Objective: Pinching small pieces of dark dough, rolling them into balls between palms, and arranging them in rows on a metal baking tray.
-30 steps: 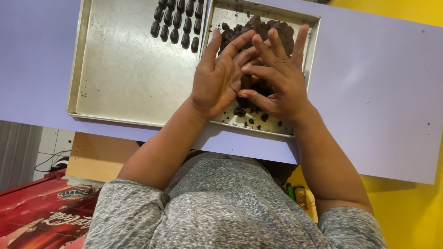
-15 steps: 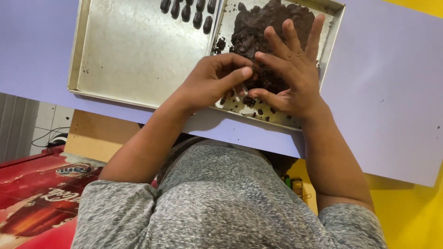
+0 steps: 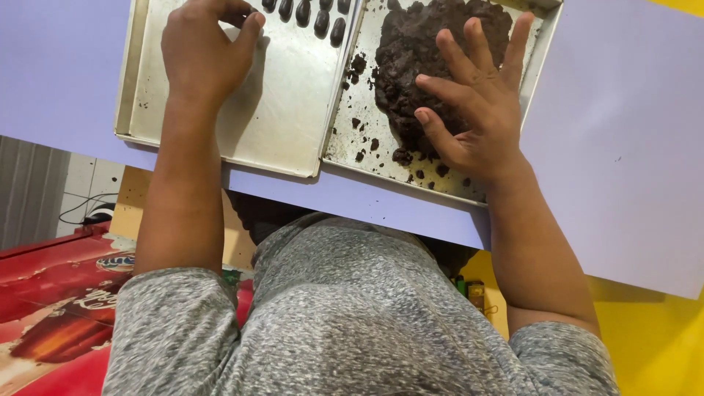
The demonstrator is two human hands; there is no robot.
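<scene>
Left metal tray [image 3: 293, 125]: few shaped dough pieces [image 3: 321, 18] at its far edge; left hand [image 3: 205, 55], fingers curled, beside them. Right of it: large dark dough mound [image 3: 418, 59] unshaped under spread right hand [image 3: 477, 110].

left hand [image 3: 205, 55]: fingers curled, palm down | right hand [image 3: 477, 110]: fingers spread flat
</scene>
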